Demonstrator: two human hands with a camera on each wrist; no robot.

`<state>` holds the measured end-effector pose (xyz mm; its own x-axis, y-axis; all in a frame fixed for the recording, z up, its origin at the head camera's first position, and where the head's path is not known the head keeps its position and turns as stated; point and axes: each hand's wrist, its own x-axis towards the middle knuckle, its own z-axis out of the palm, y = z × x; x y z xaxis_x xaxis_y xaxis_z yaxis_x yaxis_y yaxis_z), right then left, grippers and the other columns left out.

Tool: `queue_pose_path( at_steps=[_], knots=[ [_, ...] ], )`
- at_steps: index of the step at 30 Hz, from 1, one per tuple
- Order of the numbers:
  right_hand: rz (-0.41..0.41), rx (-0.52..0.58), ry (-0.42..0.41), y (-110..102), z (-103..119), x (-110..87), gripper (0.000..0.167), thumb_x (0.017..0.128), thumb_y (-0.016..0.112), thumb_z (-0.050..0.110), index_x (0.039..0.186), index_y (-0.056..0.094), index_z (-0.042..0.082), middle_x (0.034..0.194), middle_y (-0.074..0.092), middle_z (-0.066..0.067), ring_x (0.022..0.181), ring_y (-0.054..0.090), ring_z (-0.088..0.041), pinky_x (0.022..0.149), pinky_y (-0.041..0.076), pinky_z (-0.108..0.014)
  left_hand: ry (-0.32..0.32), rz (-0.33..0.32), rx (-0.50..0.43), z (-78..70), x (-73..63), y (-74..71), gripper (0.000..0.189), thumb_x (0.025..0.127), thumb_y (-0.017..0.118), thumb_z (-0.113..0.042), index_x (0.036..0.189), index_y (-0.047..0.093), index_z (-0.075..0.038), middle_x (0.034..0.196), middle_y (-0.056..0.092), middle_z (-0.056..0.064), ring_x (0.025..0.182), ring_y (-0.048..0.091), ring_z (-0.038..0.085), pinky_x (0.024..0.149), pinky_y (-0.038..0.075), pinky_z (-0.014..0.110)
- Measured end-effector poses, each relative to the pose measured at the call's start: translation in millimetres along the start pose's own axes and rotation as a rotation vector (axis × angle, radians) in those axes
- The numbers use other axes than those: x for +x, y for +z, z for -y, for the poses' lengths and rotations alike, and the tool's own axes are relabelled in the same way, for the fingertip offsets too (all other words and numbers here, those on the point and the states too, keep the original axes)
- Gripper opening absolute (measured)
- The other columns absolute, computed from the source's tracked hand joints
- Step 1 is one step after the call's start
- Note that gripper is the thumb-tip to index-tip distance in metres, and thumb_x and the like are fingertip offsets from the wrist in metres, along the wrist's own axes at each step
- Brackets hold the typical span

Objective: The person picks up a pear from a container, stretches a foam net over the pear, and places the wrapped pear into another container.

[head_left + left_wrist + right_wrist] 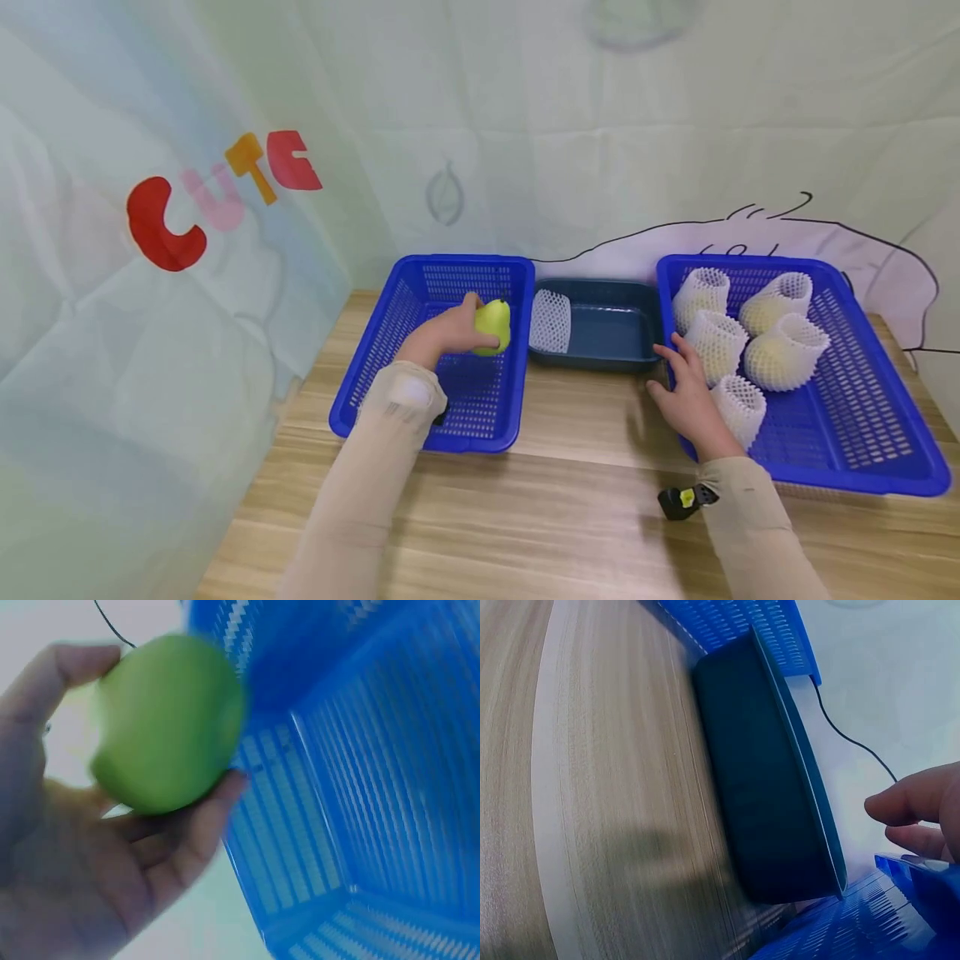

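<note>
A yellow-green pear (492, 327) is gripped by my left hand (448, 330), over the left blue basket (459, 443). In the left wrist view, thumb and fingers curl around the pear (174, 724) from one side, with the basket's slatted wall beyond it. At the left rim of the right blue basket (862, 482), my right hand (692, 407) has its fingers loosely spread and nothing in them. Several pale fruits in white foam nets (786, 352) stand in that basket, close to this hand. Only some right-hand fingers (911, 799) show in the right wrist view.
Between the baskets sits a dark teal tray (611, 332), with a flat white foam net (550, 322) at its left end. Wood-grain table (555, 517) extends in front. A printed curtain (525, 167) hangs behind and to the left.
</note>
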<state>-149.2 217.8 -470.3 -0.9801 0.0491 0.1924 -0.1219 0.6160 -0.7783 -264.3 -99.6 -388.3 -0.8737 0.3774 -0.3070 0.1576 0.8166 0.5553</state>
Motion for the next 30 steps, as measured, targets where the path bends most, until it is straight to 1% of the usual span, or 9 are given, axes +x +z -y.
queue_pose_path(
  at_steps=[2,5,7,9,16,21,25,27,30],
  knots=[
    [0.000,0.004,0.006,-0.2,0.4,0.0,0.047,0.082,0.057,-0.005,0.126,0.044,-0.010,0.145,0.016,-0.027,0.132,0.014,-0.045,0.103,0.018,-0.058,0.046,-0.089,-0.060,-3.2,3.9,3.6,0.069,0.078,0.066,-0.029,0.131,0.029,-0.003,0.106,0.054,0.015,0.090,0.053,0.026,0.081,0.045,0.039],
    [0.001,0.003,0.014,-0.8,1.1,0.2,0.047,0.082,0.058,-0.005,0.127,0.044,-0.009,0.145,0.016,-0.026,0.133,0.014,-0.044,0.104,0.018,-0.058,0.087,-0.201,-0.147,-11.4,8.0,9.0,0.072,0.079,0.067,-0.029,0.135,0.030,-0.004,0.115,0.050,0.017,0.096,0.052,0.027,0.082,0.045,0.041],
    [0.002,-0.001,0.019,-1.3,1.4,0.4,0.046,0.083,0.058,-0.004,0.127,0.044,-0.008,0.146,0.016,-0.025,0.133,0.014,-0.044,0.104,0.018,-0.057,0.104,-0.252,-0.206,-18.8,8.8,11.7,0.073,0.079,0.068,-0.027,0.137,0.030,-0.005,0.123,0.046,0.018,0.101,0.051,0.028,0.084,0.045,0.042],
    [0.007,-0.006,0.030,-2.2,1.5,0.7,0.046,0.084,0.058,-0.004,0.127,0.044,-0.008,0.146,0.015,-0.024,0.134,0.014,-0.043,0.104,0.017,-0.057,0.117,-0.280,-0.257,-26.9,8.3,14.2,0.075,0.079,0.069,-0.027,0.139,0.029,-0.006,0.129,0.043,0.018,0.105,0.050,0.028,0.087,0.044,0.042],
    [0.005,0.006,0.027,-0.8,-1.6,0.3,0.045,0.084,0.057,-0.003,0.127,0.044,-0.007,0.146,0.016,-0.024,0.134,0.014,-0.043,0.105,0.017,-0.056,0.150,-0.312,-0.394,-47.8,3.5,28.6,0.071,0.081,0.070,-0.027,0.140,0.032,-0.015,0.130,0.046,0.013,0.108,0.050,0.026,0.090,0.043,0.042],
    [-0.013,0.018,0.023,0.3,-2.7,-0.3,0.045,0.084,0.053,-0.007,0.128,0.042,-0.008,0.146,0.018,-0.024,0.134,0.014,-0.042,0.105,0.017,-0.055,0.187,-0.299,-0.454,-62.6,-0.6,41.2,0.072,0.081,0.070,-0.028,0.141,0.031,-0.016,0.132,0.045,0.011,0.112,0.049,0.026,0.090,0.043,0.042],
    [-0.037,0.050,0.010,0.2,-1.9,0.2,0.048,0.083,0.046,-0.014,0.130,0.036,-0.010,0.145,0.020,-0.026,0.134,0.015,-0.042,0.106,0.015,-0.054,0.208,-0.302,-0.464,-72.9,-1.1,52.8,0.071,0.081,0.070,-0.026,0.141,0.033,-0.015,0.131,0.045,0.011,0.113,0.045,0.026,0.088,0.044,0.043],
    [-0.046,0.074,0.027,-0.3,-0.4,0.7,0.048,0.085,0.044,-0.013,0.132,0.033,-0.011,0.144,0.022,-0.027,0.133,0.016,-0.042,0.107,0.015,-0.053,0.216,-0.310,-0.476,-76.9,-0.6,59.4,0.069,0.080,0.070,-0.024,0.139,0.035,-0.015,0.128,0.045,0.012,0.112,0.043,0.026,0.085,0.046,0.041],
    [-0.071,0.133,0.085,-1.7,2.7,1.4,0.045,0.090,0.038,-0.010,0.134,0.030,-0.010,0.144,0.025,-0.026,0.133,0.020,-0.041,0.107,0.018,-0.050,0.240,-0.313,-0.504,-82.1,0.7,69.9,0.067,0.078,0.070,-0.020,0.137,0.038,-0.014,0.127,0.047,0.012,0.110,0.045,0.025,0.084,0.046,0.037]
  ],
)
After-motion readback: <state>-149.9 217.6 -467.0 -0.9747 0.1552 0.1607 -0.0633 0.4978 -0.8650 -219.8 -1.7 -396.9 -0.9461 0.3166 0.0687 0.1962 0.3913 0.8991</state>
